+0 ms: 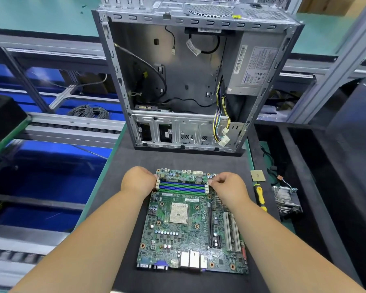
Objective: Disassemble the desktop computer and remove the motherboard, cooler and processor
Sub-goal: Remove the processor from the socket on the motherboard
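The green motherboard [190,229] lies flat on the dark mat in front of me, its bare processor socket [179,213] showing. At the far end a memory module [182,179] stands in the row of blue and green slots. My left hand [138,181] grips the module's left end and my right hand [226,187] pinches its right end by the white latch. The processor [257,176] lies on the mat to the right. The finned cooler [285,199] sits further right. The opened computer case [194,81] stands beyond the board.
A yellow-and-black screwdriver [260,196] lies between the board and the cooler. Loose power cables [221,123] hang inside the case beside the power supply [256,68]. A conveyor rail [72,125] and blue bins [47,172] run along the left.
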